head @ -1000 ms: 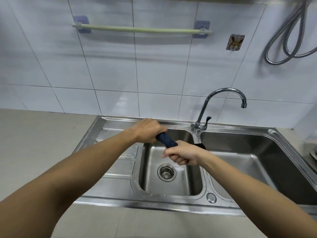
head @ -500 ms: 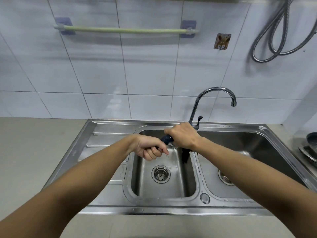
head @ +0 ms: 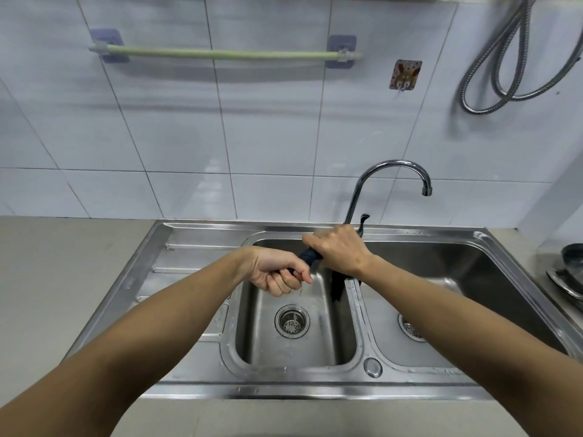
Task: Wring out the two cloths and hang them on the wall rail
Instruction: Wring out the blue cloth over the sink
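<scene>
A dark blue cloth (head: 310,256) is twisted into a tight roll over the left basin of the steel sink (head: 195,320). My left hand (head: 277,274) grips its near end, palm up, fingers curled. My right hand (head: 339,250) grips the far end from above. A loose dark tail of the cloth hangs below my right wrist over the divider between the basins. A thin stream of water drips from my left fist toward the drain (head: 291,321). The pale green wall rail (head: 220,54) is bare. I see only one cloth.
A curved chrome tap (head: 391,171) stands behind my right hand, its spout over the right basin. A wall hook (head: 404,75) and a coiled metal hose (head: 504,64) hang at the upper right. Dark dishes (head: 568,269) sit on the counter's right edge.
My hands have twisted in opposite ways: the right hand went from below to above the cloth, the left turned palm up. Water now runs from the cloth. The view has shifted slightly.
</scene>
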